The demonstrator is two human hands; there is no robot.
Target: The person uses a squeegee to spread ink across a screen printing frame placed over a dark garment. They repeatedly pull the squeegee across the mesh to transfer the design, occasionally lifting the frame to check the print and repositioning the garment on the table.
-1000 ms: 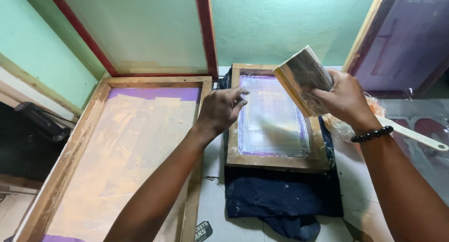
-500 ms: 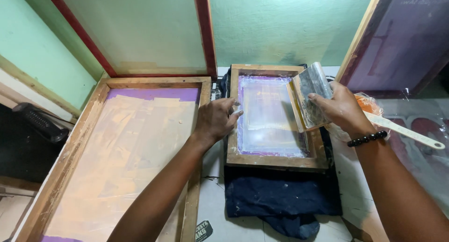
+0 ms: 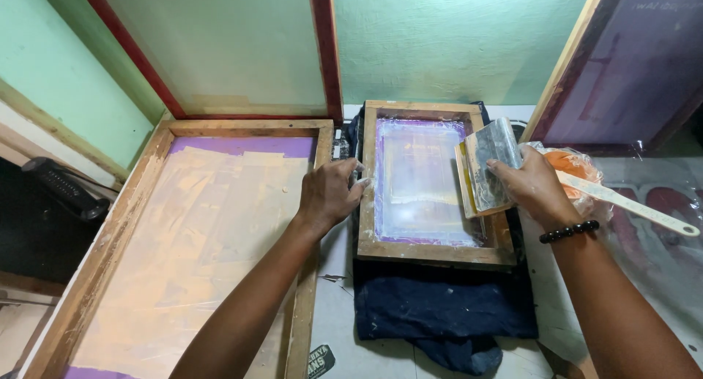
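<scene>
The right hand [image 3: 531,185] grips a squeegee [image 3: 489,166], a flat wooden-backed blade smeared with pale ink. Its fingers [image 3: 505,168] wrap over the blade's outer face and the thumb is hidden behind it. The squeegee stands tilted, its lower edge resting at the right inner side of the small screen [image 3: 425,181], just inside the frame's right rail. A dark bead bracelet [image 3: 570,232] circles the wrist behind those fingers.

The left hand [image 3: 329,192] presses on the small screen's left rail. Its fingers [image 3: 356,183] are curled narrow, tips touching the wood, holding nothing loose. The small screen is a wooden frame with whitish, purple-edged mesh, lying flat between the two sets of fingers. Under it, and spreading out toward the person, lies a dark blue cloth [image 3: 439,309] on the surface [image 3: 333,324].

Left of the left fingers, just beside them, lies a large screen [image 3: 198,232] with a wooden frame and purple mesh covered in pale tape strips. The left forearm crosses over its right rail.

Right of the right fingers, near the back of that hand, sits an orange ink pot [image 3: 578,166] wrapped in clear plastic, with a pale stick [image 3: 630,203] lying across it and pointing away to the right. Beyond both hands, a red-framed screen [image 3: 242,49] leans against the green wall [image 3: 454,35].
</scene>
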